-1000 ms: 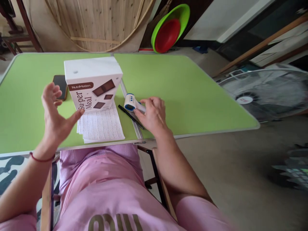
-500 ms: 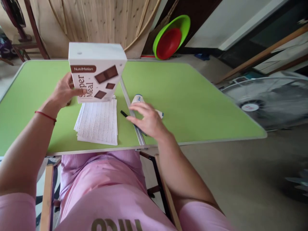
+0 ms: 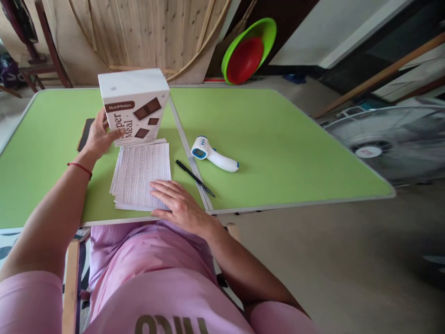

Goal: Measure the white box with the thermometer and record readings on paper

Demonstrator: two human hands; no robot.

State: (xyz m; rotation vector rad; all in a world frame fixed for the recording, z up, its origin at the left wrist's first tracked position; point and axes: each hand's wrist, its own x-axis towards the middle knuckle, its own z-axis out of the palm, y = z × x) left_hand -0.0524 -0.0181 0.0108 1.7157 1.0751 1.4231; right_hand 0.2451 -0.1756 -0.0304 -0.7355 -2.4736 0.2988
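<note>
Seemingly held, box [image 3: 139, 109], edge in left grip [image 3: 99, 135]

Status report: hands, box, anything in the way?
Left hand gripping white box, upright. Right hand open on paper sheets. Paper sheets in front of white box; pen, thermometer to the right, untouched.

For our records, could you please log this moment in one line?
left hand: grips NutriMotion box | right hand: on paper sheets | thermometer, pen: on table, untouched

Green basin [image 3: 267, 35], red basin [image 3: 245, 60], round fan [image 3: 367, 151]
</note>
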